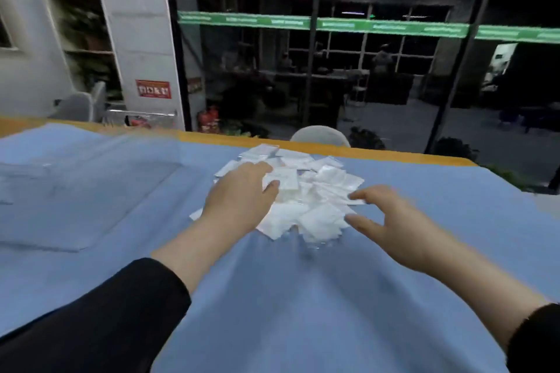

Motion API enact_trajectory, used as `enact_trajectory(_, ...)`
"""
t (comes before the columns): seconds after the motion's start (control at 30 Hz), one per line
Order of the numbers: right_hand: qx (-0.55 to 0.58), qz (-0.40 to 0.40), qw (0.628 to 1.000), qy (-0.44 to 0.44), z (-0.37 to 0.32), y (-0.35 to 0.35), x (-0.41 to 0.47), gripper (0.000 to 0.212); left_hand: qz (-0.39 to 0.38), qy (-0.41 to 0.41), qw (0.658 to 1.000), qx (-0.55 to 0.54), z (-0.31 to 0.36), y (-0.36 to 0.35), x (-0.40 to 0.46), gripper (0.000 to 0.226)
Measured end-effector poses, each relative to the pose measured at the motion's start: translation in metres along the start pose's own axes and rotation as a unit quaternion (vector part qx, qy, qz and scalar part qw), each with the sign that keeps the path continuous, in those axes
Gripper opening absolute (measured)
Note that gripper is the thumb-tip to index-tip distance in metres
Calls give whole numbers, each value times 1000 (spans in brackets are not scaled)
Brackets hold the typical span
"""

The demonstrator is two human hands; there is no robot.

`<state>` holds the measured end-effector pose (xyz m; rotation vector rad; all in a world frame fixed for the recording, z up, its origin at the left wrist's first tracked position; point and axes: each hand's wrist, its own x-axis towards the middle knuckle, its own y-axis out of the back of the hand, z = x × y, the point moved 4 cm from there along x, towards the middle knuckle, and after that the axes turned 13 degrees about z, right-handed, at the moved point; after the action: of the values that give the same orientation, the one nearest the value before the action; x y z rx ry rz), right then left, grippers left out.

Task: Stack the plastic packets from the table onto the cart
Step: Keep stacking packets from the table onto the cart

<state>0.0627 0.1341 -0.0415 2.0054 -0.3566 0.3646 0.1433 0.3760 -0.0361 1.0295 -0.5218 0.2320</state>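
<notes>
Sprawling away from the viewer, packet heap (303, 194); left hand (242, 191) flat on it, right hand (391, 221) released.

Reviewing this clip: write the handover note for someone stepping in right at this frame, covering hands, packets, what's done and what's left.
Left hand: open, resting on top of the pile of packets.
Right hand: open at the pile's right edge, fingertips at a packet, no firm grip visible.
Packets: all in one loose heap on the blue cloth of the table.
Done: nothing lifted.
Left: gather the packets and stack them on the cart, which cannot be made out for certain in this view.
</notes>
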Motion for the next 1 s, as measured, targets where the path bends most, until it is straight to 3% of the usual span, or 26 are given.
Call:
enact_trajectory(0.1,-10,-71,997,-18,-15,-51,42,67,-27,86,995,31,-63,-11,27,54)
enact_trajectory(0.2,-21,-82,996,-35,-22,-84,78,81,-86,136,983,93,-102,-28,35,71)
enact_trajectory(0.37,-55,-75,990,-104,-31,-124,141,99,-157,126,972,117,-111,-42,32,76)
enact_trajectory(0.53,-88,-64,986,-128,-56,-159,174,100,-168,90,979,69,-99,-37,27,70)
enact_trajectory(0.63,-111,-71,981,-145,-67,-171,177,80,-179,75,979,62,-96,-37,27,65)
enact_trajectory(0.73,-57,-60,984,-160,-70,-176,177,71,-179,71,980,54,-97,-35,27,64)
enact_trajectory(0.87,123,-14,975,-185,-73,-174,170,77,-133,106,985,34,-106,-30,33,51)
enact_trajectory(1.0,225,44,958,-169,-71,-142,155,65,23,141,989,-33,-117,-10,43,23)
